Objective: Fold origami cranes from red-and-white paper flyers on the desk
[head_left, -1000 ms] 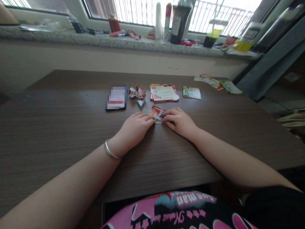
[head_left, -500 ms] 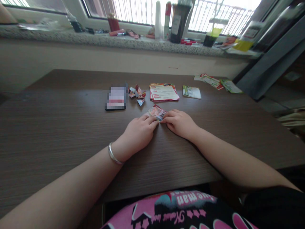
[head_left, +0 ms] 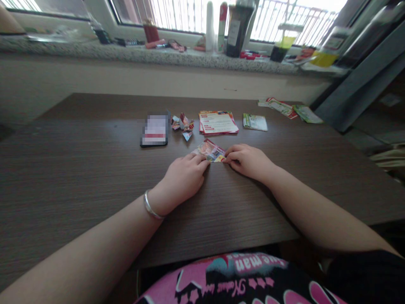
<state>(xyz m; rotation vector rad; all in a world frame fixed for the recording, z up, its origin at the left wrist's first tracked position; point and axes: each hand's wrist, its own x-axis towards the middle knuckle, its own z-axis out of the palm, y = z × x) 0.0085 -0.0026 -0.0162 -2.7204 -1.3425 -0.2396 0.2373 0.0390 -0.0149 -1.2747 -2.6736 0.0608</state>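
Note:
A folded piece of colourful printed paper (head_left: 210,149) lies on the table in front of me, roughly a triangle with its point away from me. The fingers of my left hand (head_left: 187,174) press its left and near edge to the tabletop, hiding that part. At the right corner, my right hand (head_left: 248,159) pinches the paper between thumb and fingers. A yellow patch of print shows between the two hands. Just beyond the paper sits a small folded paper shape (head_left: 183,124) with several points.
A phone (head_left: 155,130) with a blurred screen lies left of the folded shape. Right of it are a stack of printed cards (head_left: 218,122), a smaller stack (head_left: 255,122) and loose leaflets (head_left: 281,107). Bottles (head_left: 236,31) and small items line the stone windowsill (head_left: 190,57).
My right hand has moved slightly to the right, and more of the paper's right corner now shows between the hands. My left hand has stayed in place.

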